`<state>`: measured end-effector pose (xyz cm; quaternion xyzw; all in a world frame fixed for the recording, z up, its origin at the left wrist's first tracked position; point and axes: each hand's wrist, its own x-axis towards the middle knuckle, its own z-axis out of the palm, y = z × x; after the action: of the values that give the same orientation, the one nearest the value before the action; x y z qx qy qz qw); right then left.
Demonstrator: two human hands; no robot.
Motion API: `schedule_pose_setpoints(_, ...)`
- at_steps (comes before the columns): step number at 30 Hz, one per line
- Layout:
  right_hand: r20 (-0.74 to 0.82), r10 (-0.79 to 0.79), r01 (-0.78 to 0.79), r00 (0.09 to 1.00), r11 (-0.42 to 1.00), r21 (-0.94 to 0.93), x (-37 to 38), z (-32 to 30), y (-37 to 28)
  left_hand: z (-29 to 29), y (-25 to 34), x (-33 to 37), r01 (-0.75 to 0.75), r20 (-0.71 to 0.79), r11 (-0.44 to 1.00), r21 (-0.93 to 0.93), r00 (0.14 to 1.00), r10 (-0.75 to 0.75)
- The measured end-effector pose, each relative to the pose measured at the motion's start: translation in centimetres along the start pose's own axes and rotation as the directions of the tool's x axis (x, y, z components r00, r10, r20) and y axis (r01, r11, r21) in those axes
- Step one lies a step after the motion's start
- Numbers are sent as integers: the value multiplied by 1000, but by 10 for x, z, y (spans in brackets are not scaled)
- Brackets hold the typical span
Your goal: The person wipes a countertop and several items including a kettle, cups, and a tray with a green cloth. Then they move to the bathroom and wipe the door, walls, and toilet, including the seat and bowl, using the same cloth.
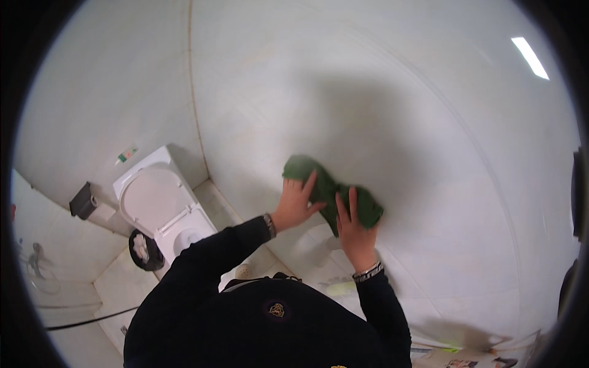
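Note:
A green cloth (363, 205) is pressed flat against the white tiled wall (380, 110) in front of me. My left hand (296, 204) lies on the cloth's left part with fingers spread. My right hand (354, 232) presses its lower right part, fingers pointing up. Both arms are in dark sleeves, and each wrist wears a metal bracelet. The cloth looks blurred at its edges.
A white toilet (161, 207) with its lid raised stands at the lower left by the wall corner. Beside it sits a small black bin (145, 250) with paper inside. A dark paper holder (81, 200) hangs on the left wall. A ceiling light (530, 57) glows at upper right.

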<state>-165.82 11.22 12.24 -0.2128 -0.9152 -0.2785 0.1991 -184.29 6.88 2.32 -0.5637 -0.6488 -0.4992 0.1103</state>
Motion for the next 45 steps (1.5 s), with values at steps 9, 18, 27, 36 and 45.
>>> schedule_pose_setpoints(9, -120, -163, 172, 979, 983, 65, 151, 57, -59, -5, -115, 66, 228, -337, 946, -231, 893, -297)
schedule_pose_setpoints(18, 353, -545, 478, 760, 838, 263, 59, 158, -95, 117, -144, -145, 673, 178, 608, -421, 719, -672)
schedule_pose_setpoints(27, 111, -468, 438, 877, 872, 218, 179, 216, -174, 129, -299, -84, 605, -127, 637, -477, 670, -732)
schedule_pose_setpoints(36, 280, -446, 313, 850, 855, 414, 44, 188, -135, 161, -151, -170, 650, 200, 340, -679, 610, -767)
schedule_pose_setpoints(45, 39, -118, 112, 992, 986, 123, 139, 62, -71, 13, -117, 38, 337, -325, 868, -365, 827, -458)
